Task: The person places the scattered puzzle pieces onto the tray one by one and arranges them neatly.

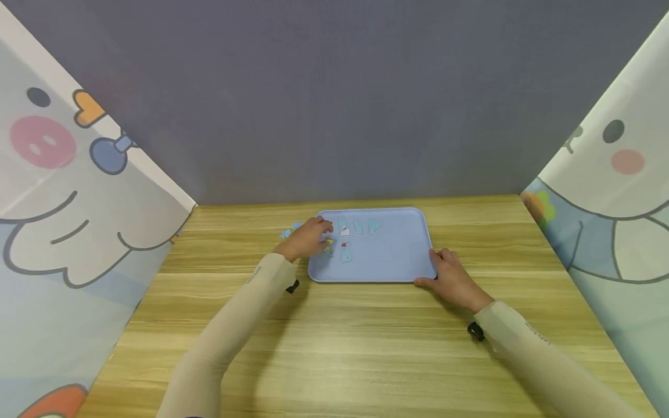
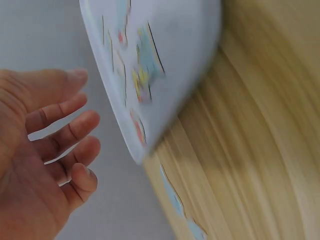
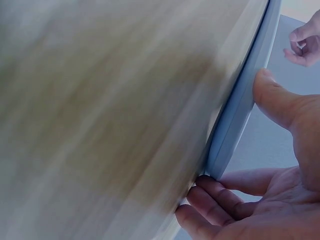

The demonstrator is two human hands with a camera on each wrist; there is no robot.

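Observation:
A pale blue-grey tray (image 1: 392, 249) lies on the wooden table. Flat light-blue picture pieces with irregular outlines lie in its left half, among them a piece with a red spot (image 1: 346, 253) and a pointed piece (image 1: 373, 226). Over the tray's left end hovers my left hand (image 1: 308, 238), its fingers loosely bent and nothing between them; it partly hides a piece with yellow and green marks (image 1: 330, 248). My right hand (image 1: 450, 280) grips the tray's near right corner, with the thumb and fingers on the rim (image 3: 235, 127) either side of it.
Beside the tray's left edge, more light-blue pieces (image 1: 286, 233) lie on the wooden table (image 1: 366, 348), partly behind the left hand. A grey wall panel (image 1: 355, 104) stands behind the table, with cartoon-printed sheets (image 1: 78, 232) at the sides.

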